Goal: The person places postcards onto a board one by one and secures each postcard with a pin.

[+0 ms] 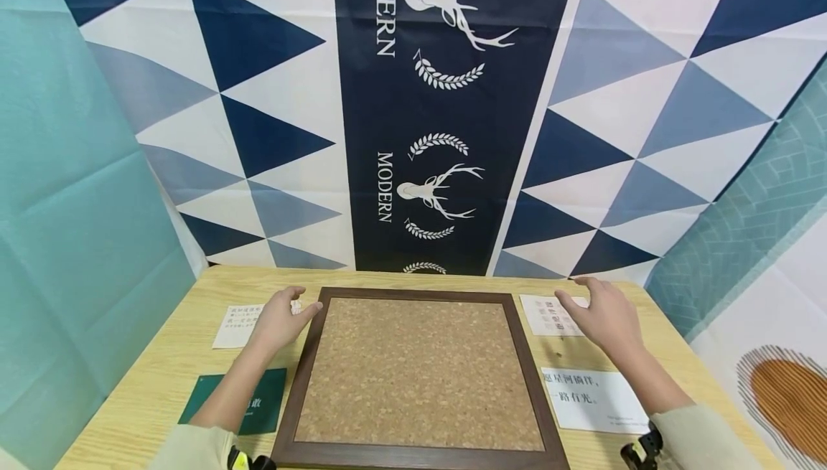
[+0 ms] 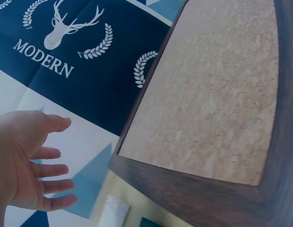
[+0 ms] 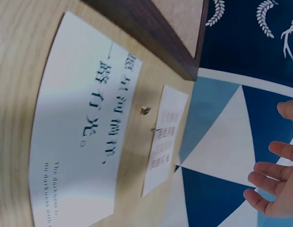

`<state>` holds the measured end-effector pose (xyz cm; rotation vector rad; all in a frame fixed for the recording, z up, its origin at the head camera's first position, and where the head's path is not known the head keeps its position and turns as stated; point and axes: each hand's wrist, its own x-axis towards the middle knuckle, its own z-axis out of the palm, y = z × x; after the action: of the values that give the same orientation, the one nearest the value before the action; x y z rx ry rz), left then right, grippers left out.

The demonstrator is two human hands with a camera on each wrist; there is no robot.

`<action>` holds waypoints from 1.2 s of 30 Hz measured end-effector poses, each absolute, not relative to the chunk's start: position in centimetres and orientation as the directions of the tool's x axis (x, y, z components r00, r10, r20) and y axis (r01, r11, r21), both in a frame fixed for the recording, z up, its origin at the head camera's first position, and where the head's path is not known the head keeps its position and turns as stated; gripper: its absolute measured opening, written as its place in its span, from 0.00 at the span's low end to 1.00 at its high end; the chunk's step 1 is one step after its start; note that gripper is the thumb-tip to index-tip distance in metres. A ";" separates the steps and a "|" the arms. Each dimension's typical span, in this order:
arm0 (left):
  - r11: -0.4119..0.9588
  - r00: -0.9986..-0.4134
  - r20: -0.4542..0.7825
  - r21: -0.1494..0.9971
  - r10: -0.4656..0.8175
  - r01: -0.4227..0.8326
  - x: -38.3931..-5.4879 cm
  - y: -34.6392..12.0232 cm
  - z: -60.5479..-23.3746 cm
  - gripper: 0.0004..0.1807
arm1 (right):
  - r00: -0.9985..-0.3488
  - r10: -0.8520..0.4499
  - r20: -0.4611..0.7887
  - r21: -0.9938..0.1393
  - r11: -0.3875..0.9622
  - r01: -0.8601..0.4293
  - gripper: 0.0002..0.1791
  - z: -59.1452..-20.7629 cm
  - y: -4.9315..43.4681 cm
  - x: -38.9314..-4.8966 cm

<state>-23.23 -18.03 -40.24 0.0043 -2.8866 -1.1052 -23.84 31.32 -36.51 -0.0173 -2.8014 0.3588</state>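
Observation:
A cork board point(image 1: 420, 373) with a dark brown wooden frame lies on the table between my two hands. My left hand point(image 1: 279, 321) is by its upper left corner, fingers spread and nothing held; in the left wrist view the left hand point(image 2: 30, 163) shows its palm side, apart from the frame. To the right of the board my right hand point(image 1: 606, 314) hovers near a small white printed card point(image 1: 549, 316). The right wrist view catches only part of the right hand point(image 3: 279, 175), its fingers loosely bent around nothing.
Left of the board lie a white card point(image 1: 234, 326) and a dark green card point(image 1: 268, 402), partly behind my arm. A larger white card point(image 1: 591, 398) lies on the right. Two tiny metallic pieces, one brass-coloured point(image 3: 145, 110), sit between the right cards. A patterned cloth point(image 1: 284, 97) hangs behind the table.

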 end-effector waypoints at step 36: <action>0.646 -0.997 -0.076 0.760 -0.012 -0.066 -22.4 -18.1 -44.3 0.28 | -0.972 0.237 0.011 -0.422 0.882 0.210 0.37 -41.5 36.9 -23.8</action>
<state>-22.38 -18.05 -44.33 0.0689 -2.9076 -1.3474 -23.78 36.87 -41.54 -0.3548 -2.9873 0.6583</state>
